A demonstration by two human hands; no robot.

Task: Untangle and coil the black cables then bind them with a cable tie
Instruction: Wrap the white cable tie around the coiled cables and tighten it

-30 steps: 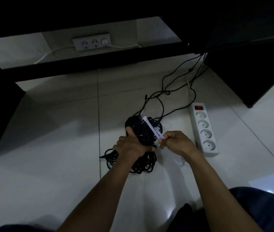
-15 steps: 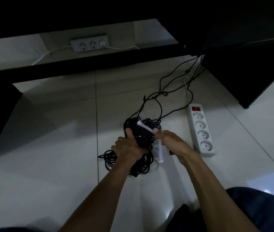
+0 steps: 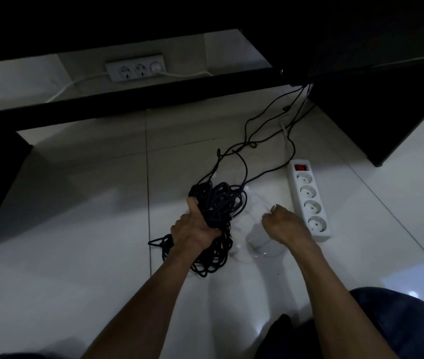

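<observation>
Black cable bundle gripped mid-coil over white tiled floor.
Left hand is curled tight around the bundle's middle, thumb up. Right hand, just beside it and apart, pinches a faint, blurred white cable tie. White power strip lies near the right hand; loose strands trail toward dark furniture.

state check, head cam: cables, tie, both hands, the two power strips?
Cables: bundled, loose, strands trailing off to the desk.
Tie: faint white strip between bundle and right hand, not cinched.
Left hand: grip round the bundle's middle.
Right hand: fingers curled, seems to pinch the tie's end.
Near strip: on floor, four sockets empty.
Far strip: one white plug in.
</observation>
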